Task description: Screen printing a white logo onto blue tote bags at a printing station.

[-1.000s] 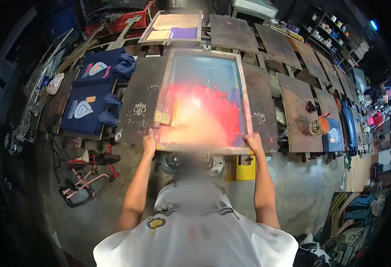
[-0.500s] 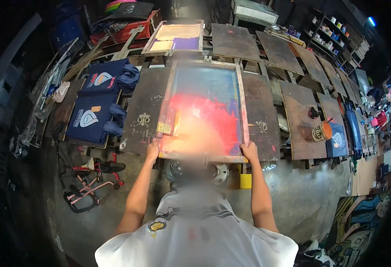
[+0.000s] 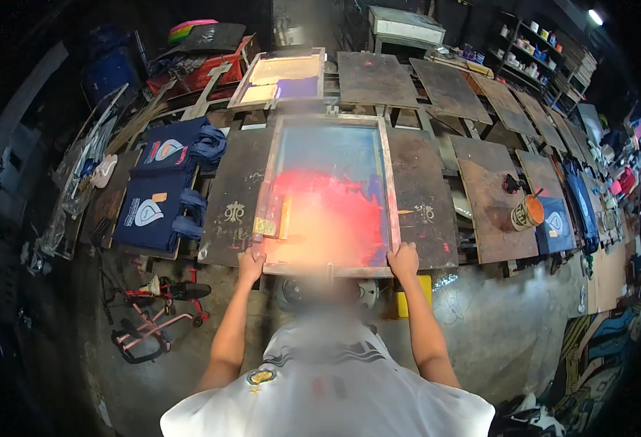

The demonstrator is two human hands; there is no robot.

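We have the framed screen (image 3: 391, 189) between our hands, over a dark board (image 3: 421, 182) straight in front of us, though we cannot tell whether it rests flat or is raised a little. Our left hand (image 3: 249, 266) is curled around the near left corner and our right hand (image 3: 404, 260) around the near right one, the two set wide apart, with the fingers underneath mostly out of sight. We judge the step in hand to be guiding the frame by its near edge; a next move would call for an even grip, so that neither corner leads. Inside the frame, red ink (image 3: 360, 211) covers much of the near part of the mesh, with a wood-edged bar (image 3: 284, 218) lying at the left. Farther off, a second framed screen (image 3: 322, 73) holds pale orange and purple areas. To our right, a bucket (image 3: 522, 218) shows orange at its mouth, how deep we cannot tell, and a shelf unit (image 3: 535, 57) bears small pots (image 3: 544, 34) whose contents stay hidden
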